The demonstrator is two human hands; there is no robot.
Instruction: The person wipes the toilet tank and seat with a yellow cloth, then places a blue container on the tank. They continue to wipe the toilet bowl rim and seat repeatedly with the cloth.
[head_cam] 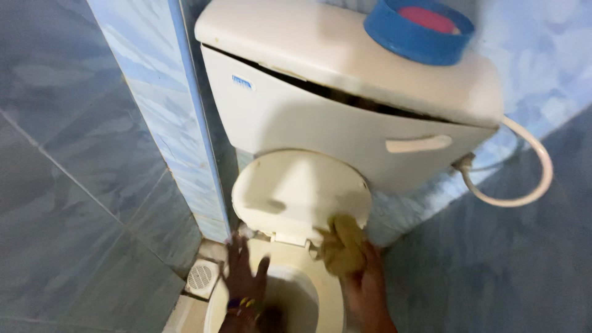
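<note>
Wiping looks to be the step in hand: the right hand (368, 290) has its fingers bunched around a crumpled yellow-brown cloth (341, 245), pressed against the near right edge of the raised toilet lid (300, 194), close to the hinge. The left hand (245, 280) lies flat on the far left part of the toilet bowl rim (327, 296), fingers spread and pointing away from the person, as if bracing; a beaded band circles that wrist. Behind the lid stands the cream cistern (308, 117), its top sitting slightly askew, with a blue round tub (418, 34) resting on its right end. A pale hose (536, 179) loops from the cistern's right side across the blue tiled wall. A small floor drain (201, 277) sits to the left of the bowl. Judging by the cloth's place, the stroke would next need to run along the lid's lower edge, keeping the cloth folded under the fingers and the bracing hand steady.
</note>
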